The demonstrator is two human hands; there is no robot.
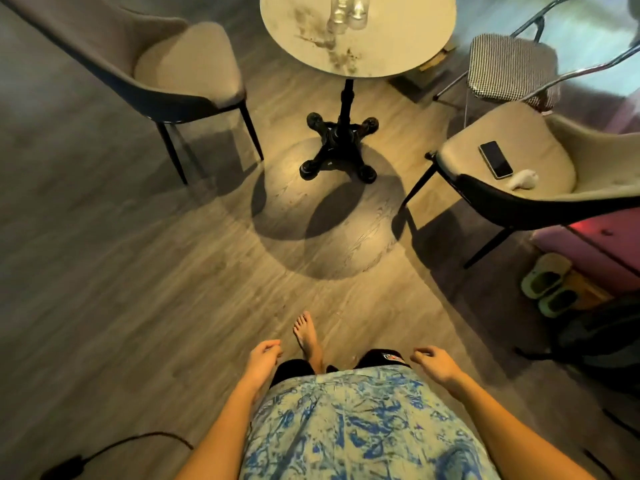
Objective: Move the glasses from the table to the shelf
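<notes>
Clear glasses (347,12) stand together on the far round table (398,43). Near the body, the left hand (264,355) and right hand (434,363) hang empty, fingers loosely curled. The small logo on the shorts (389,358) is too blurred to read.

A phone (495,159) lies on a chair (519,174).

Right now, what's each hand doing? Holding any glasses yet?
Left hand: open, fingers loosely curled, holding nothing.
Right hand: open, fingers loosely curled, holding nothing.
The glasses stand on the table.
</notes>
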